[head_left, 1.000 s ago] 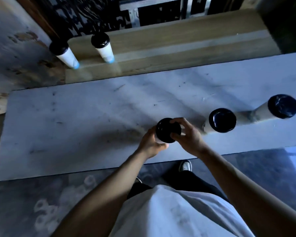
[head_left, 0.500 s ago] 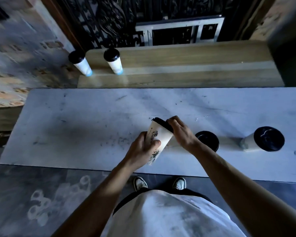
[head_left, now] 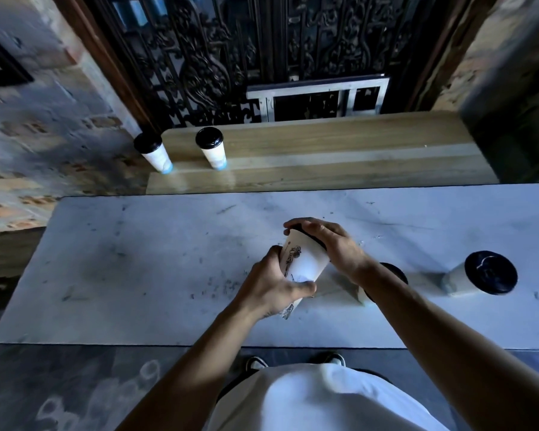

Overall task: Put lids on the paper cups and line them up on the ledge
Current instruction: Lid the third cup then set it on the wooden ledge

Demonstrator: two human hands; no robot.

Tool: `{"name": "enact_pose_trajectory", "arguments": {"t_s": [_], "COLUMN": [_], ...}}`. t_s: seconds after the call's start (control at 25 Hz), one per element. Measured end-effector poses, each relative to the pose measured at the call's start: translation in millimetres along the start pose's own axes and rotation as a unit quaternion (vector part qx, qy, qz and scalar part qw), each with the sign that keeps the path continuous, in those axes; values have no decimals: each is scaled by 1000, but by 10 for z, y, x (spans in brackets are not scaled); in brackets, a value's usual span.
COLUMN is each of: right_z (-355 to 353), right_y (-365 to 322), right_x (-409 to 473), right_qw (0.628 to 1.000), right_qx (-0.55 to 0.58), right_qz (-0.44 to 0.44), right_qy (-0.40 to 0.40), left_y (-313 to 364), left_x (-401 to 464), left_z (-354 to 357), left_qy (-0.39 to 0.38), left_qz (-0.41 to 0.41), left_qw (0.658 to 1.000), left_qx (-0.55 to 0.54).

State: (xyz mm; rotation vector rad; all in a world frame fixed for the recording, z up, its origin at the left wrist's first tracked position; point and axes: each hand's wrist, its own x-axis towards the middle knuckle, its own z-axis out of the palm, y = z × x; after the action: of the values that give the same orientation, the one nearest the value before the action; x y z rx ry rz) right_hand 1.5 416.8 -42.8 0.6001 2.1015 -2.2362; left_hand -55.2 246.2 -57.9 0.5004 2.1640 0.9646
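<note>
Backdrop: dark ornate metal grille (head_left: pixel 218 57) behind, brick wall (head_left: pixel 44 126) at left, dim light.
Ledge: wooden ledge (head_left: pixel 339 150) runs along the far side, just past the marble slab (head_left: pixel 137 259).
On ledge: 2 lidded cups at its left end, far-left cup (head_left: pixel 154 152) at the very corner, second cup (head_left: pixel 212 147) just beside it; both upright, black lids on, apart from each other.
Held cup: white paper cup w/ dark print (head_left: pixel 304 262), lifted above the slab and tilted, top leaning away from the person.
Left hand (head_left: pixel 272 286): fingers wrapped round the cup's lower body, thumb across the front, clamped on it.
Right hand (head_left: pixel 330 244): palm over the cup's top, fingers curled down round the black lid (head_left: pixel 311 239); only the lid's edge shows, so can't tell if it's fully seated.
Slab, right side: lidded cup (head_left: pixel 479 275) standing well apart from the hands; another black-lidded cup (head_left: pixel 397 272) nearer, mostly hidden behind the right forearm.
Person: white shirt (head_left: pixel 318 399), shoes (head_left: pixel 257 363) at frame bottom.
</note>
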Motion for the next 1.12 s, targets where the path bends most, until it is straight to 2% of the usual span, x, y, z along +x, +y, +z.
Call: {"name": "enact_pose_trajectory", "arguments": {"t_s": [0.12, 0.48, 0.6, 0.72, 0.8, 0.92, 1.04, 1.12], "right_z": [31, 27, 60, 125, 183, 296, 363, 372], "right_y": [-53, -20, 94, 176, 267, 420, 476, 484], "right_x": [-39, -49, 56, 121, 95, -32, -147, -204], "right_qw": [1000, 999, 994, 954, 945, 953, 957, 958], "right_qx": [-7, -34, 92, 265, 285, 271, 268, 264], "right_qz": [-7, 12, 27, 47, 52, 63, 74, 79], "right_qy": [14, -17, 45, 132, 149, 116, 84, 80], "left_y": [29, -29, 9, 111, 134, 123, 67, 30], "left_x": [6, -25, 26, 45, 56, 42, 36, 24], "left_z": [19, 75, 31, 2, 8, 15, 30, 28], "left_qy": [-3, -10, -28, 8, 29, 53, 48, 49], "left_qz": [3, -12, -9, -40, -77, -137, -156, -162], "left_qw": [1000, 1000, 997, 988, 971, 935, 919, 926], "left_qx": [3, -15, -72, -148, -224, -324, -359, -336]}}
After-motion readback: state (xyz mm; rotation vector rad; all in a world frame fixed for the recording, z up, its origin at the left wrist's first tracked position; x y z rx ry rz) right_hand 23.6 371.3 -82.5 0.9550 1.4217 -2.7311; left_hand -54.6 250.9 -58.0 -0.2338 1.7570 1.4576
